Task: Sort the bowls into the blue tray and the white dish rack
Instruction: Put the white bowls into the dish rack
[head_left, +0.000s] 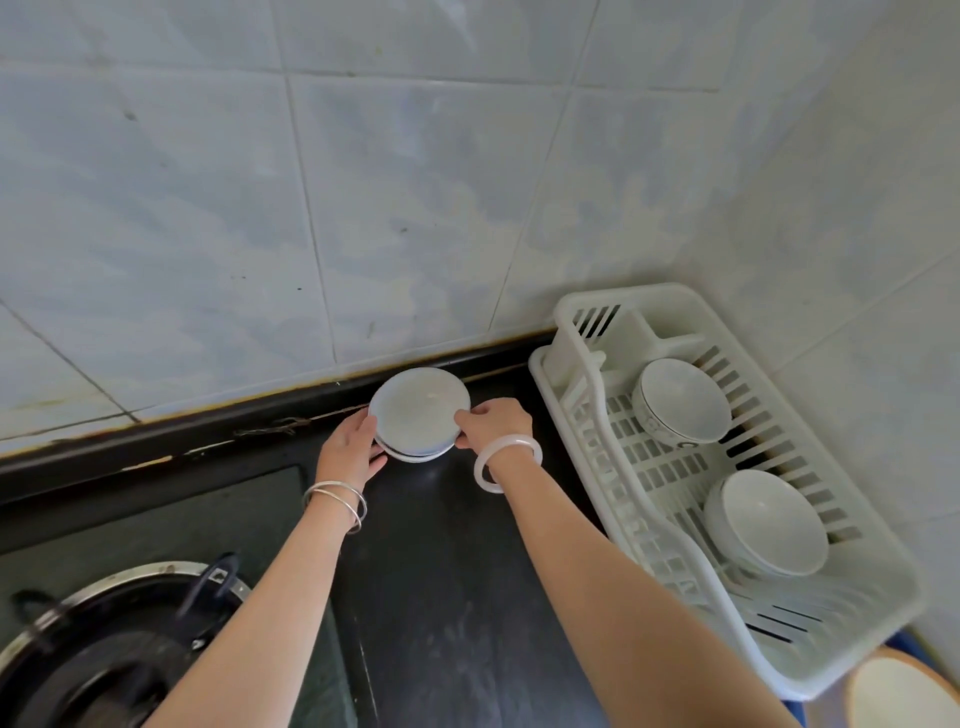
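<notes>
A small stack of white bowls (418, 410) stands on the black counter by the tiled wall. My left hand (352, 447) cups the stack's left side, and my right hand (493, 422) pinches the top bowl's right rim. To the right, the white dish rack (592, 436) holds two white bowls, one at the back (680, 400) and one nearer (769, 522). Only a sliver of the blue tray (795, 709) shows at the bottom right, with a cream bowl (904, 693) on it.
A gas stove burner (104, 649) with a black pan support sits at the lower left. The black counter (441, 571) stretches between the stove and the rack. The tiled wall runs just behind the stack and turns a corner behind the rack.
</notes>
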